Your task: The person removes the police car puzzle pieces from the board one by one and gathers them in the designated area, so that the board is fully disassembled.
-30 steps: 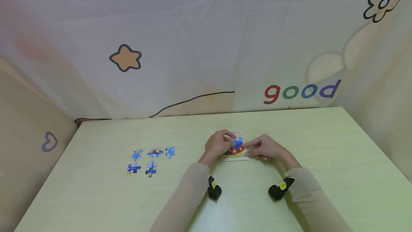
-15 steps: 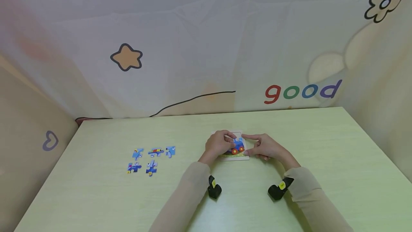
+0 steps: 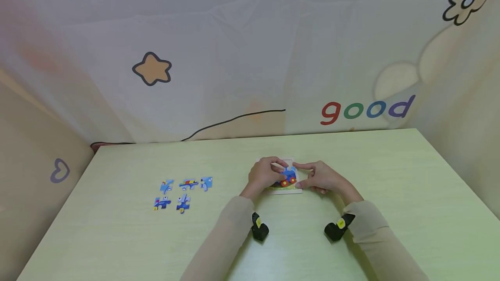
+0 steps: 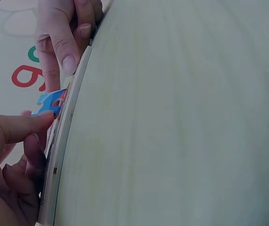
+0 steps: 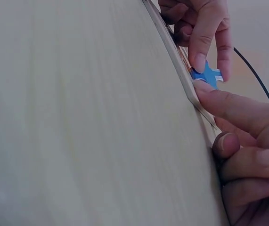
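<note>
My left hand point(image 3: 265, 172) pinches a blue jigsaw piece point(image 4: 52, 100) between thumb and forefinger. The piece tilts up from a framed puzzle board point(image 3: 287, 192), which lies flat on the table. Part of a blue vehicle picture with red wheels shows on the board, the rest hidden under the left hand. At the board's right side, my right hand point(image 3: 324, 177) holds the frame, thumb on the near part and forefinger at the far corner, other fingers curled. In the right wrist view, the right thumb point(image 5: 209, 92) overlaps the piece's lower edge.
Several loose jigsaw pieces point(image 3: 183, 203) lie in two rows on the table point(image 3: 117, 229), left of the board. A printed curtain point(image 3: 242, 64) hangs behind the far table edge. Black wrist cameras point(image 3: 259, 228) sit on both sleeves.
My right forefinger has moved from the vehicle's right side up to the board's far right corner. The left hand has stayed almost where it was.
</note>
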`<control>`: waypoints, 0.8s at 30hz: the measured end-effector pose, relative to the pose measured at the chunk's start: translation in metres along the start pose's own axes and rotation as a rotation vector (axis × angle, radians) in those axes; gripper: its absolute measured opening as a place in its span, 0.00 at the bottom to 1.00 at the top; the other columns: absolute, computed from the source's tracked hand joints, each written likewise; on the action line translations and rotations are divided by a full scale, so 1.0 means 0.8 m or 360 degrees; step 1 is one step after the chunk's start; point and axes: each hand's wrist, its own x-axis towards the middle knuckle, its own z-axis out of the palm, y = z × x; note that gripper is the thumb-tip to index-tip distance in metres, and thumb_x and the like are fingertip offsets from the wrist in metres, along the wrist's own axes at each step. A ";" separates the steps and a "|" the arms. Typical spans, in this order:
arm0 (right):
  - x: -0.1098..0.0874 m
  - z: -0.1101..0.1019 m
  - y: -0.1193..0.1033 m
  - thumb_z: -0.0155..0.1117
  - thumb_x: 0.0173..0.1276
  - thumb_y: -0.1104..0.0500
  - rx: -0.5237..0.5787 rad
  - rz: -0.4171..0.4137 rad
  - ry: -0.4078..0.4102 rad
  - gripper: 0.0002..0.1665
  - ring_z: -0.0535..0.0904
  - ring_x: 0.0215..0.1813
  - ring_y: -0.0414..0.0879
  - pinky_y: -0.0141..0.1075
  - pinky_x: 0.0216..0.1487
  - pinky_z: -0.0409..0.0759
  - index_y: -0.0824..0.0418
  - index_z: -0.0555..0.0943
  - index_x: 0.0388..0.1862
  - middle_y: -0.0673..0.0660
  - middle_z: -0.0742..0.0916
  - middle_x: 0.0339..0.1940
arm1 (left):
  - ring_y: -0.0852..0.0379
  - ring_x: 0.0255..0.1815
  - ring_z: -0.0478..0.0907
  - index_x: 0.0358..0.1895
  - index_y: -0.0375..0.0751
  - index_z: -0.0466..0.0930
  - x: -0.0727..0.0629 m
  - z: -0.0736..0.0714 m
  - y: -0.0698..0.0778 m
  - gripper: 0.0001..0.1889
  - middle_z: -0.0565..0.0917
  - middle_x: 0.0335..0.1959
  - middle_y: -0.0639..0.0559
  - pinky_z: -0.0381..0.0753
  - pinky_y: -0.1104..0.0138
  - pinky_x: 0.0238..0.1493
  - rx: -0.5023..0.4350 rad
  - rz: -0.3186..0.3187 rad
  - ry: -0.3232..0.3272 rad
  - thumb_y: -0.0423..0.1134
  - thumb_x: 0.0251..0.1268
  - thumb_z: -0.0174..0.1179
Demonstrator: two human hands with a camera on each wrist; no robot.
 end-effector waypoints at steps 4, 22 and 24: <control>0.000 0.001 -0.003 0.71 0.51 0.52 -0.0009 0.0013 0.0009 0.41 0.59 0.07 0.39 0.28 0.12 0.59 0.54 0.68 0.64 0.48 0.68 0.06 | 0.63 0.30 0.77 0.36 0.54 0.83 0.000 -0.004 -0.004 0.11 0.83 0.26 0.60 0.70 0.70 0.31 -0.0169 0.0002 0.0014 0.40 0.47 0.70; 0.000 0.004 -0.003 0.72 0.50 0.53 -0.0006 0.0024 0.0032 0.42 0.57 0.08 0.39 0.28 0.13 0.58 0.54 0.67 0.65 0.48 0.66 0.07 | 0.57 0.34 0.76 0.43 0.40 0.82 -0.064 -0.145 -0.087 0.14 0.82 0.33 0.49 0.76 0.67 0.31 -0.0292 0.0006 0.0053 0.31 0.49 0.66; 0.000 0.003 -0.003 0.72 0.50 0.53 0.0004 0.0026 0.0031 0.42 0.57 0.08 0.39 0.28 0.13 0.58 0.54 0.67 0.65 0.48 0.66 0.07 | 0.57 0.33 0.76 0.43 0.41 0.82 -0.077 -0.159 -0.102 0.14 0.81 0.32 0.49 0.74 0.67 0.30 -0.0216 -0.0025 0.0062 0.31 0.50 0.66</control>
